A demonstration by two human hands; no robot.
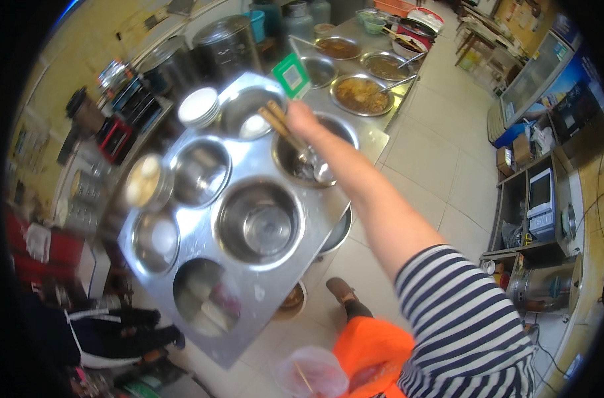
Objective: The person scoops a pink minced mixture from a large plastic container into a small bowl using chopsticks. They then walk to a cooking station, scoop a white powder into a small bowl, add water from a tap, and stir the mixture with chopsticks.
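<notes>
My right hand (302, 119), blurred, reaches over the steel counter, close beside two wooden-handled utensils (277, 122). Their metal ends rest in a round steel pot (294, 166) set into the counter; whether my fingers grip the handles is unclear. Just beyond the hand stands a green sign (291, 75) bearing a printed code. At the bottom edge, a translucent plastic bowl (309, 375) with a thin stick in it is in front of my orange apron (374, 343). Only a sliver of my left hand (317, 395) shows under that bowl, seemingly holding it.
Several round steel basins, such as one in the middle (242, 214), sit in the steel counter (252, 293). White dishes (198, 107) are stacked at its left edge. Trays of food (361, 94) stand farther back. Tiled floor (421, 164) and shelves with a microwave (541, 199) lie right.
</notes>
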